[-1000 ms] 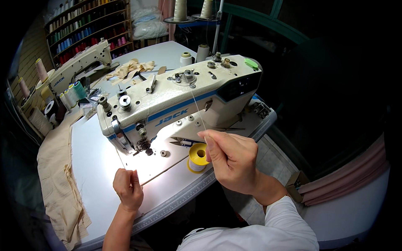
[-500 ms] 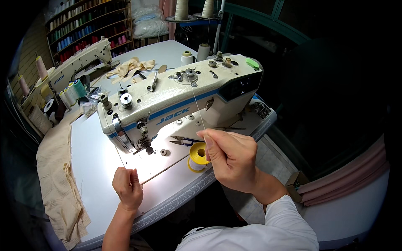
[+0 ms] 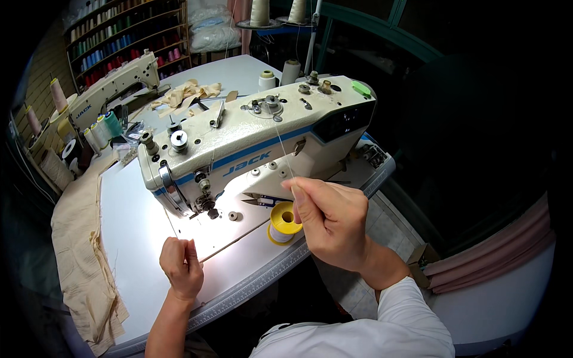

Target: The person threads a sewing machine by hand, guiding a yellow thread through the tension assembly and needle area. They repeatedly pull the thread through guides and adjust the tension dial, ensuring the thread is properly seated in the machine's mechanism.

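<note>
A white sewing machine (image 3: 256,143) with a blue stripe stands before me, its lamp lighting the bed. My right hand (image 3: 334,218) pinches a thin white thread (image 3: 283,146) between thumb and forefinger. That thread rises taut from the fingers to a round disc fitting (image 3: 271,106) on top of the machine. Low at the needle end, my left hand (image 3: 182,268) is closed over the table; a faint line reaches it from the needle area, but what its fingers hold is hidden. Beside my right hand stands a yellow-flanged spool (image 3: 278,231) of white thread.
Thread snips (image 3: 262,201) and a small bobbin (image 3: 233,216) lie on the machine bed. Beige cloth (image 3: 83,250) drapes over the table's left side. Behind are a second sewing machine (image 3: 113,92), cloth scraps (image 3: 188,92) and thread cones (image 3: 290,71). A measuring tape (image 3: 256,286) runs along the front edge.
My right hand has shifted very slightly, still pinching the thread. The left hand stays closed in nearly the same place.
</note>
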The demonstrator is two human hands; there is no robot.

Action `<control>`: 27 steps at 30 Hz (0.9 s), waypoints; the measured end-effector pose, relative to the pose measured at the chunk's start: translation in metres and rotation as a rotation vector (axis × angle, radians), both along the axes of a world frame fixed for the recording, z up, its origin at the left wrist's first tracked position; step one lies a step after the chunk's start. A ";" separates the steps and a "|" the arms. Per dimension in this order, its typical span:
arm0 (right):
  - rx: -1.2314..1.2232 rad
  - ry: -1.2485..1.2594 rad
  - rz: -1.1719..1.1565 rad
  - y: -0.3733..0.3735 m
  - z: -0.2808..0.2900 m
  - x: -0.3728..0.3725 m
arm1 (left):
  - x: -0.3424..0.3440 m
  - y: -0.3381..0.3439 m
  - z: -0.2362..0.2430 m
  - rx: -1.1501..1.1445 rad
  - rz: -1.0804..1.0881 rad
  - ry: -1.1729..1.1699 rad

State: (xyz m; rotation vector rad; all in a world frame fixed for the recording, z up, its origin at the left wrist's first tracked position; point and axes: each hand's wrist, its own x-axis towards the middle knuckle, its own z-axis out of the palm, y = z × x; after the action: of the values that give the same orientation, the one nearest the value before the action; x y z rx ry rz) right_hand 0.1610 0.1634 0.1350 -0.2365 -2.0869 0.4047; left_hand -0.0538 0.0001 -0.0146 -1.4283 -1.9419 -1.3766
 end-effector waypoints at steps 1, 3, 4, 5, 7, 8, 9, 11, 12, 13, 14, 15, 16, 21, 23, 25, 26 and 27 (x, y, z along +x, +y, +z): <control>0.001 -0.004 -0.008 0.000 0.000 0.000 | 0.000 0.000 0.001 0.002 -0.003 -0.001; 0.002 -0.001 -0.004 0.000 -0.001 -0.001 | 0.001 0.000 0.003 0.005 -0.005 -0.003; 0.003 0.000 -0.002 0.000 -0.001 -0.001 | 0.001 0.001 0.002 0.005 -0.004 0.001; 0.000 -0.003 0.001 0.000 -0.001 -0.002 | 0.000 0.001 0.002 0.005 -0.002 0.006; -0.005 -0.009 0.006 -0.001 0.000 -0.001 | 0.000 0.000 0.001 0.005 0.002 0.011; -0.006 -0.008 0.008 -0.001 0.000 -0.002 | 0.000 0.000 0.002 0.004 0.004 0.012; -0.007 -0.007 0.009 -0.001 -0.001 -0.002 | 0.001 0.000 0.002 0.003 0.005 0.012; -0.011 -0.007 0.012 -0.001 -0.001 -0.002 | 0.001 0.000 0.003 0.006 0.005 0.015; -0.013 -0.008 0.013 0.000 -0.001 -0.002 | 0.001 0.001 0.004 0.008 0.005 0.016; -0.015 -0.009 0.014 0.000 -0.001 -0.002 | 0.001 0.001 0.003 0.010 0.004 0.010; -0.009 -0.013 0.011 0.000 0.000 -0.002 | 0.001 0.001 0.001 0.012 0.004 0.004; -0.004 -0.018 0.008 0.000 0.000 -0.002 | 0.000 0.000 0.000 0.013 0.004 -0.002; 0.002 -0.023 0.005 0.000 0.000 -0.002 | 0.000 0.000 0.001 0.011 0.005 0.000; 0.008 -0.028 -0.004 0.000 0.002 -0.002 | 0.001 0.000 0.001 0.010 0.007 0.008; 0.007 -0.029 -0.006 0.000 0.002 -0.002 | 0.000 0.000 0.002 0.009 0.005 0.006; 0.002 -0.026 -0.004 0.001 0.001 -0.001 | 0.000 0.001 0.001 0.005 0.004 0.001; 0.002 -0.025 -0.003 0.001 0.001 -0.001 | 0.000 0.000 0.001 0.000 0.006 -0.002; 0.002 -0.025 -0.003 0.000 0.001 -0.002 | 0.000 0.000 0.000 -0.004 0.008 -0.005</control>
State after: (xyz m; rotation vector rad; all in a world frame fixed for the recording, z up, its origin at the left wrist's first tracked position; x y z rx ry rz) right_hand 0.1594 0.1639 0.1365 -0.2444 -2.1108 0.4000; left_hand -0.0541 0.0000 -0.0144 -1.4187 -1.9524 -1.3744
